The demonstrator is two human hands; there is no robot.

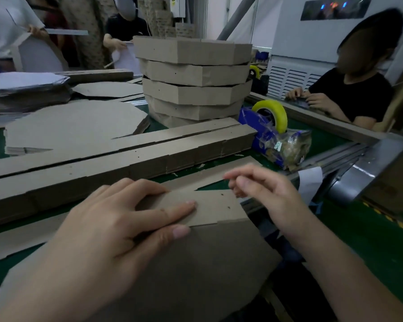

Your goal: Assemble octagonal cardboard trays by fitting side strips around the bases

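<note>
**STATUS: ONE TRAY IN ASSEMBLY, OUTPUT STACK PARTLY BUILT**

1. Work surface. The green bench (370, 240) carries all stock and output. Locations below are given relative to the stack of finished trays.

2. Completed work. The stack of finished trays (193, 77) stands at the far centre. About five walled octagonal trays are visible, one set on another.

3. Remaining stock. The bundles of side strips (126, 154) lie flat just in front of the stack, running toward the left. The pile of flat bases (75, 126) lies to the left of the stack, behind the bundles. Both supplies are deep, so by judgement many trays are left to build.

4. Current unit. The base (196, 263) sits well in front of the stack, nearest the person. One side strip (209, 205) lies along its far edge, with only this first section seated – the other sides show no wall yet.

5. Hands. The left hand (116, 219) presses down across the strip and base, fingers spread and nearly straight, thumb on the base edge. The right hand (265, 189) hovers at the strip's right end, fingers loosely curled – it is motion-blurred and no object is visible in it.

6. Accessory. The tape dispenser (270, 126) stands just right of the stack's foot.
</note>
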